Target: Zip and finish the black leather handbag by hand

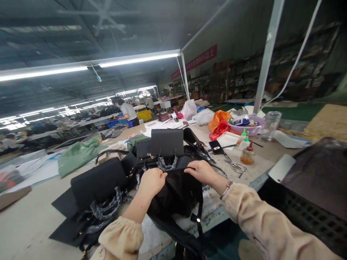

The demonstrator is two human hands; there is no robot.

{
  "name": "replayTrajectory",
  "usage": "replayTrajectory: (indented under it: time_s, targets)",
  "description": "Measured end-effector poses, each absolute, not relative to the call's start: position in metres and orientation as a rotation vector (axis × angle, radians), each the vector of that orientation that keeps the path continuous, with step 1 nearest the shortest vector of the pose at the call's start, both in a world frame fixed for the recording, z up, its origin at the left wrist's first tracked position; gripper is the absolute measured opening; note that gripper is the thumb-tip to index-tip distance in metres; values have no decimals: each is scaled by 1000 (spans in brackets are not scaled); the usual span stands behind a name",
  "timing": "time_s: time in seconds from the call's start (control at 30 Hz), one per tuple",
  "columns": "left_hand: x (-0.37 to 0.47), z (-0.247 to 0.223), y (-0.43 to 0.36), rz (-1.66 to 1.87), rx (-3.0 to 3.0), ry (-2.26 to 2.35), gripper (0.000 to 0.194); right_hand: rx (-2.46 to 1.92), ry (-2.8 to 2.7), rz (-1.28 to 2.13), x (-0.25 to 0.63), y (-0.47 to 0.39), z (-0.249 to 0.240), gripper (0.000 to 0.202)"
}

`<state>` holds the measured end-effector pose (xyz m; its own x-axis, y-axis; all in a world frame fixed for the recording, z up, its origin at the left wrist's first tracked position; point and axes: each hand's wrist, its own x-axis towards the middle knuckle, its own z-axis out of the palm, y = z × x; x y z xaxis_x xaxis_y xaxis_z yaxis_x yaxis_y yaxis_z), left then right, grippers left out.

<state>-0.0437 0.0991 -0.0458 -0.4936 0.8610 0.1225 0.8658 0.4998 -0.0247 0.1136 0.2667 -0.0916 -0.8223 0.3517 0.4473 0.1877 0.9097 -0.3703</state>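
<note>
In the head view, my left hand (153, 182) and right hand (201, 172) each pinch the top edge of the black bag (175, 196) at the near edge of the desk (29, 227). Scissors (237, 167) and a phone (216, 147) lie toward the desk's right.

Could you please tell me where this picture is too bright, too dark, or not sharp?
Head view: the tube light is glaring white; head view: the black bag between left hand and right hand is dark, with few folds visible; head view: the ceiling fan looks hazy and soft, the shelves dim and blurred.
</note>
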Motion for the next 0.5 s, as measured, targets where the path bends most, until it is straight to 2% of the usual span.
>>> replayTrajectory:
  time_s: [0.27,0.5]
  targets:
    - [-40,-45,94,-124,-1519,-2622,38,-400,-2538,324,118,261,-93,38]
    - [-36,-46,88,-238,-1498,-2615,34,-361,-2644,284,121,262,-84,34]
